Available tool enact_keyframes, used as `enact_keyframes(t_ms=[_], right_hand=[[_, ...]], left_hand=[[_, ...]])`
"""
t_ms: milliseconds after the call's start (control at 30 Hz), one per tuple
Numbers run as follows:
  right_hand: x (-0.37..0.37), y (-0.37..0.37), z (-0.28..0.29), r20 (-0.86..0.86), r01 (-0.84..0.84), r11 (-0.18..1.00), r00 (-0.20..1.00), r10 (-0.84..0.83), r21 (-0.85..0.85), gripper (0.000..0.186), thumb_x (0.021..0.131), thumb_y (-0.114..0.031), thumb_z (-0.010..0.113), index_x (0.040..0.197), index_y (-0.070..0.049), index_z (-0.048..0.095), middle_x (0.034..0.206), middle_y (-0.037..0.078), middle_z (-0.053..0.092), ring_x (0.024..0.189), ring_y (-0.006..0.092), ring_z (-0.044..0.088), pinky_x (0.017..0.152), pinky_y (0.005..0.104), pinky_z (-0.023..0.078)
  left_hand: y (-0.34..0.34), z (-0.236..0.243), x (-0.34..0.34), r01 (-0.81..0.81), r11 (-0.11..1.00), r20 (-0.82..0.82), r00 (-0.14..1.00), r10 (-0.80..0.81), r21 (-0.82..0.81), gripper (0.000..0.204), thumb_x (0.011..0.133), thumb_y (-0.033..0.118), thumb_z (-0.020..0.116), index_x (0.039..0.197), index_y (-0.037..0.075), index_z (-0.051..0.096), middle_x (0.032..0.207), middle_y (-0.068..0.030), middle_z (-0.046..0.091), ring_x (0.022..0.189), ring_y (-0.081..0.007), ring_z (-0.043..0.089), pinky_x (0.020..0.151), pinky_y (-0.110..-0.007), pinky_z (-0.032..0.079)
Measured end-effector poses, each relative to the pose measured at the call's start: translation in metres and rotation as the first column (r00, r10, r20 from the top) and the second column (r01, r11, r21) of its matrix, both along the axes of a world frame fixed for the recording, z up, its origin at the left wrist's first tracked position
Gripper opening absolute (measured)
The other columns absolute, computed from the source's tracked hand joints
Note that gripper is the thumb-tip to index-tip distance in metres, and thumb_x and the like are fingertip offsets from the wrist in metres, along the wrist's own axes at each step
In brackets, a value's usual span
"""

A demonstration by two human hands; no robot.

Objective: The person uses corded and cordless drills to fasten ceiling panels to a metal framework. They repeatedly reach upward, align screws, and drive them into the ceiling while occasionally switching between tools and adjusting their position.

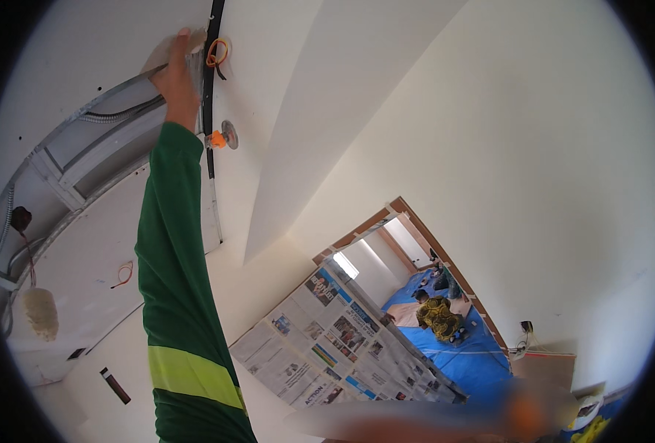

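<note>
My left hand (180, 77), at the end of a green sleeve, reaches to the curved edge of a ceiling recess (80, 107), fingers stretched upward against it, thumb apart. Just right of it are a black strip (211, 81) and orange and dark wires (216, 55). Below these a metal fitting with an orange piece (220, 139) is fixed. Flexible conduit (109, 116) runs inside the recess. At the bottom, a motion-blurred shape, apparently my right hand (445, 421), is beside something orange (526, 410); its fingers and anything held cannot be made out.
A newspaper-covered door (312, 343) stands at a framed opening. Beyond it a person (438, 317) in yellow-patterned clothing crouches on blue sheeting (475, 362). A pale dangling object (41, 310) hangs from a wire at left. A cardboard-brown board (545, 369) and cables are at lower right.
</note>
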State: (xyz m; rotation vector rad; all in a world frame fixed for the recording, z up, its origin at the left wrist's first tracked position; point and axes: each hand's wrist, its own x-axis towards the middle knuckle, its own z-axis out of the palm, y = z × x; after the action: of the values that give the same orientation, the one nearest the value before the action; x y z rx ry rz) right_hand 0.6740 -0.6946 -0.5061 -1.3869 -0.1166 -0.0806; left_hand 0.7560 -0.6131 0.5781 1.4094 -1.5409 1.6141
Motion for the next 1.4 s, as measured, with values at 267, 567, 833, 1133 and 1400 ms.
enact_keyframes(t_ms=[267, 567, 833, 1133, 1400], right_hand=[[0.005, 0.003, -0.007, 0.485, 0.209, 0.839, 0.871, 0.074, -0.503, 0.052, 0.089, -0.010, 0.070, 0.141, -0.013, 0.068, 0.113, 0.007, 0.072, 0.108, 0.0231, 0.068, 0.096, 0.0437, 0.052], [0.007, 0.019, 0.002, 0.531, 0.186, 0.807, 0.828, 0.178, -0.561, 0.056, 0.086, -0.010, 0.071, 0.141, -0.014, 0.064, 0.121, 0.011, 0.071, 0.118, 0.0255, 0.067, 0.103, 0.0451, 0.050], [0.002, 0.037, 0.059, 0.212, -0.160, 0.895, 0.940, 0.266, -0.416, 0.038, 0.089, -0.011, 0.072, 0.126, -0.011, 0.066, 0.111, 0.010, 0.070, 0.107, 0.0259, 0.068, 0.094, 0.0444, 0.052], [-0.050, 0.076, 0.120, -0.066, -0.343, 0.930, 0.939, 0.337, -0.133, 0.020, 0.092, -0.011, 0.073, 0.111, -0.008, 0.067, 0.100, 0.009, 0.068, 0.096, 0.0264, 0.069, 0.083, 0.0435, 0.054], [-0.122, 0.055, 0.093, -0.169, -0.522, 0.775, 0.852, 0.496, -0.357, 0.043, 0.095, -0.019, 0.078, 0.133, -0.001, 0.069, 0.125, 0.020, 0.076, 0.114, 0.0335, 0.073, 0.099, 0.0421, 0.058]], left_hand=[[-0.015, 0.005, 0.011, -0.075, 0.993, -0.020, 0.997, 0.073, -0.091, 0.090, 0.078, 0.026, 0.097, 0.140, -0.007, 0.039, 0.133, -0.0176, 0.059, 0.124, -0.0232, 0.058, 0.105, -0.042, 0.053], [-0.019, 0.014, 0.028, 0.029, 0.987, -0.095, 0.994, -0.045, -0.161, 0.119, 0.082, 0.038, 0.092, 0.154, -0.011, 0.012, 0.149, -0.0262, 0.047, 0.128, -0.0291, 0.057, 0.113, -0.040, 0.050], [-0.010, 0.016, 0.033, -0.136, 0.955, -0.012, 0.990, 0.138, -0.265, 0.085, 0.101, 0.048, 0.071, 0.162, 0.001, 0.034, 0.155, -0.0157, 0.053, 0.140, -0.0311, 0.054, 0.126, -0.043, 0.028], [0.037, -0.188, -0.049, -0.340, 0.924, -0.146, 0.937, 0.317, -0.173, 0.074, 0.106, 0.046, 0.070, 0.151, -0.008, 0.048, 0.142, -0.0174, 0.064, 0.138, -0.0308, 0.059, 0.119, -0.042, 0.041], [0.364, -0.817, -0.163, -0.148, 0.944, -0.850, -0.411, -0.330, -0.295, 0.072, 0.104, 0.045, 0.074, 0.161, 0.008, 0.047, 0.142, -0.0061, 0.064, 0.129, -0.0202, 0.062, 0.114, -0.039, 0.045]])
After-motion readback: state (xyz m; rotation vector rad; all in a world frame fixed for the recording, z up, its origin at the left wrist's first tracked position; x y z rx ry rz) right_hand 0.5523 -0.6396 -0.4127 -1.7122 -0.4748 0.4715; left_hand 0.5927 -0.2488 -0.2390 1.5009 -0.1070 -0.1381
